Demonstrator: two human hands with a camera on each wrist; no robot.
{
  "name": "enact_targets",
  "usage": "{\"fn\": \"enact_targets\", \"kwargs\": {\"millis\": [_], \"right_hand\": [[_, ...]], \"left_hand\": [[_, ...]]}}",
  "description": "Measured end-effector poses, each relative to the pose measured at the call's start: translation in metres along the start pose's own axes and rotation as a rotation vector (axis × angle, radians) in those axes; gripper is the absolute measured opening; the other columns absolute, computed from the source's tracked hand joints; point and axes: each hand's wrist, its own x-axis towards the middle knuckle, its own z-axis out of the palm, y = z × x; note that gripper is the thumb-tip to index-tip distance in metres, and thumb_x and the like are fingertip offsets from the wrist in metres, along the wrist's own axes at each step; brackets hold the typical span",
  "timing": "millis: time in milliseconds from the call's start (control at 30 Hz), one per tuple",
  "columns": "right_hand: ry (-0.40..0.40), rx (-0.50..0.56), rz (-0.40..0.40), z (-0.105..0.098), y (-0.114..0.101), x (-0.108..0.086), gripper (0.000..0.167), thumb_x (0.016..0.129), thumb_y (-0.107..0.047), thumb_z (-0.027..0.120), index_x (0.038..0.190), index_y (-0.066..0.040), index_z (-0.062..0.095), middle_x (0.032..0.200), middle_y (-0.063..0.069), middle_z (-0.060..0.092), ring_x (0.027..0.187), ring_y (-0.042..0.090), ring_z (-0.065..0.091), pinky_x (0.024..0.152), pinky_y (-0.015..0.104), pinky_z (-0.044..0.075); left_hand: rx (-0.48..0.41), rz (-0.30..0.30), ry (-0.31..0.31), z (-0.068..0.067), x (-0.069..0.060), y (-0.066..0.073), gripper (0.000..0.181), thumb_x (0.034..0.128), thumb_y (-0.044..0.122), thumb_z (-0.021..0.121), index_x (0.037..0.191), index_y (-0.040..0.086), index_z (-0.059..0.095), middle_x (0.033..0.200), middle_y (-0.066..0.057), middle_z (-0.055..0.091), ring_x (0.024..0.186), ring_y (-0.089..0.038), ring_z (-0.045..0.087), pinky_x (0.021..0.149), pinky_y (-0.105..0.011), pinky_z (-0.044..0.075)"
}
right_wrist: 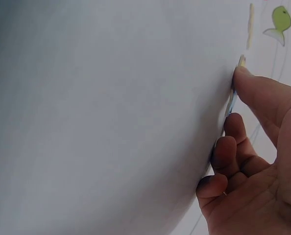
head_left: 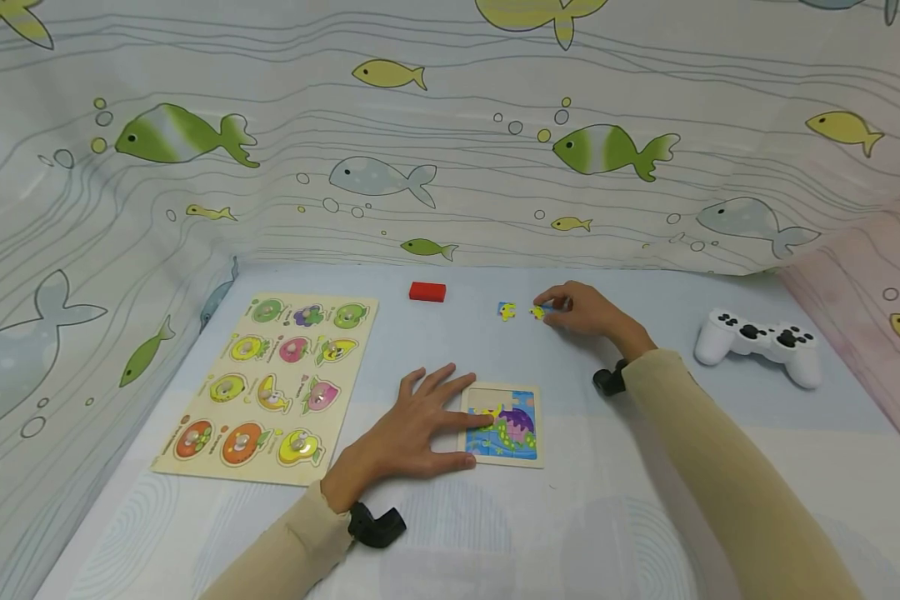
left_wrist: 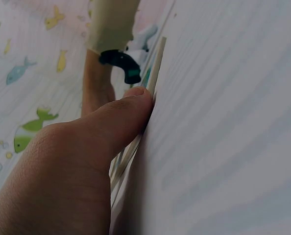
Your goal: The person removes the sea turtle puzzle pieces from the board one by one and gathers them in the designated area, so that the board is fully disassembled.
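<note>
A small jigsaw puzzle point(head_left: 517, 423) in a pale wooden frame, with a purple and green picture, lies mid-table. Its upper left part shows bare wood. My left hand point(head_left: 412, 429) is spread beside it, the index finger reaching over the picture and the thumb by the frame's lower left edge. Farther back, my right hand point(head_left: 581, 310) pinches a yellow and blue puzzle piece point(head_left: 537, 313) at the tabletop; the fingers partly hide it. In the right wrist view the thumb lies against the piece point(right_wrist: 232, 100). Another loose puzzle piece point(head_left: 506, 311) lies just left of it.
A wooden fruit peg board point(head_left: 330, 450) takes up the table's left side. Behind the puzzle sits a red block point(head_left: 427, 292). A white game controller point(head_left: 757, 346) rests at the right. Fish-patterned cloth point(head_left: 480, 208) hangs around the back and sides.
</note>
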Motion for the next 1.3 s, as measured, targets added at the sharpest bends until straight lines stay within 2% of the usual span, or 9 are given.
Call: {"fn": "enact_targets", "kwargs": {"millis": [467, 833, 1300], "right_hand": [[0.022, 0.063, 0.06, 0.003, 0.009, -0.002, 0.045, 0.097, -0.022, 0.067, 0.142, -0.016, 0.06, 0.12, 0.015, 0.061, 0.104, 0.03, 0.054, 0.09, 0.042, 0.045], [0.091, 0.168, 0.099, 0.005, 0.009, -0.013, 0.034, 0.1, -0.019, 0.061, 0.133, -0.012, 0.065, 0.111, 0.012, 0.058, 0.092, 0.025, 0.049, 0.075, 0.032, 0.043], [0.082, 0.184, 0.046, 0.012, 0.005, -0.044, 0.027, 0.1, -0.02, 0.064, 0.125, -0.013, 0.07, 0.11, 0.011, 0.063, 0.093, 0.024, 0.051, 0.075, 0.03, 0.044]], "left_hand": [[0.008, 0.019, 0.016, 0.002, 0.0, 0.001, 0.055, 0.0884, 0.065, 0.059, 0.14, 0.046, 0.059, 0.164, -0.006, 0.037, 0.155, -0.038, 0.026, 0.116, -0.07, 0.019], [-0.012, 0.009, 0.011, 0.0, 0.001, 0.0, 0.055, 0.0875, 0.065, 0.062, 0.139, 0.045, 0.06, 0.165, -0.006, 0.037, 0.155, -0.038, 0.025, 0.116, -0.07, 0.017], [0.002, 0.017, 0.008, -0.002, 0.001, 0.0, 0.055, 0.0881, 0.064, 0.062, 0.139, 0.044, 0.061, 0.164, -0.006, 0.037, 0.155, -0.039, 0.026, 0.116, -0.069, 0.019]]}}
